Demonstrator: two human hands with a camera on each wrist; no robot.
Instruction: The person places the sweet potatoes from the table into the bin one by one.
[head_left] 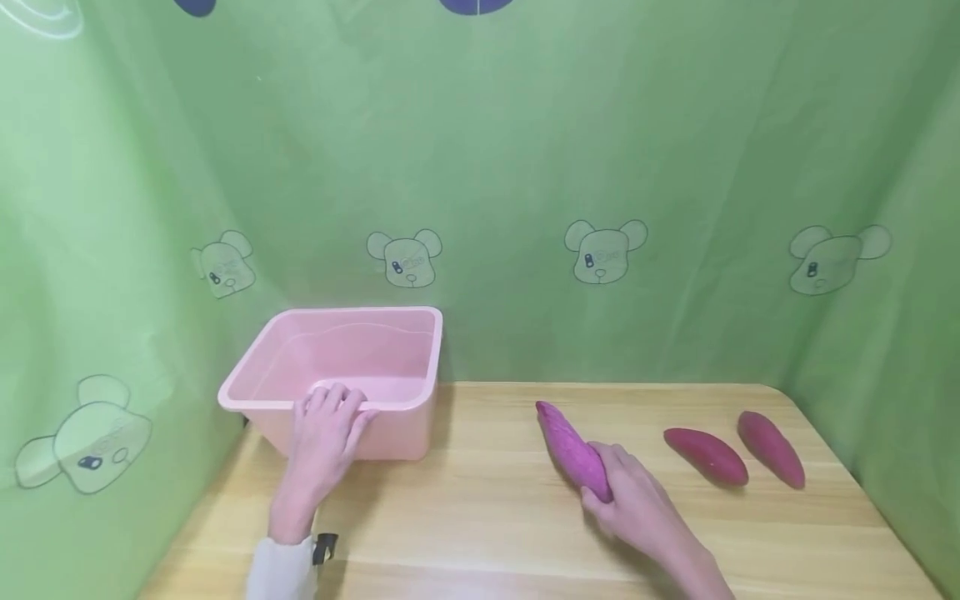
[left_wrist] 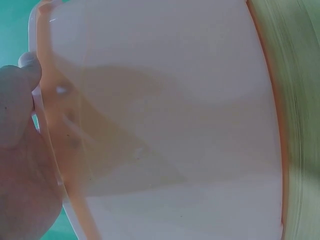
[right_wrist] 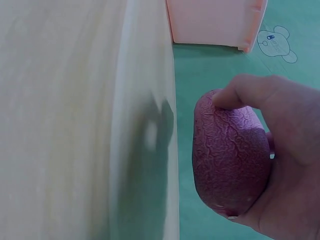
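A pink plastic basin (head_left: 397, 433) stands at the left of the wooden table. The left hand (head_left: 322, 437) grips its front rim, fingers over the edge; in the left wrist view the thumb of that hand (left_wrist: 22, 145) lies on the outer side of the basin (left_wrist: 175, 125). Right of the basin, the right hand (head_left: 645, 508) holds a bright purple sweet potato (head_left: 570, 450) by its near end. The right wrist view shows the right hand (right_wrist: 280, 145) curled round the sweet potato (right_wrist: 230, 155), with its wrinkled skin facing the camera.
Two darker red sweet potatoes (head_left: 707, 456) (head_left: 771, 448) lie side by side at the right of the table (head_left: 465, 517). A green curtain (head_left: 510, 167) with bear-head prints hangs behind the table and along both sides. The basin is close to the back curtain.
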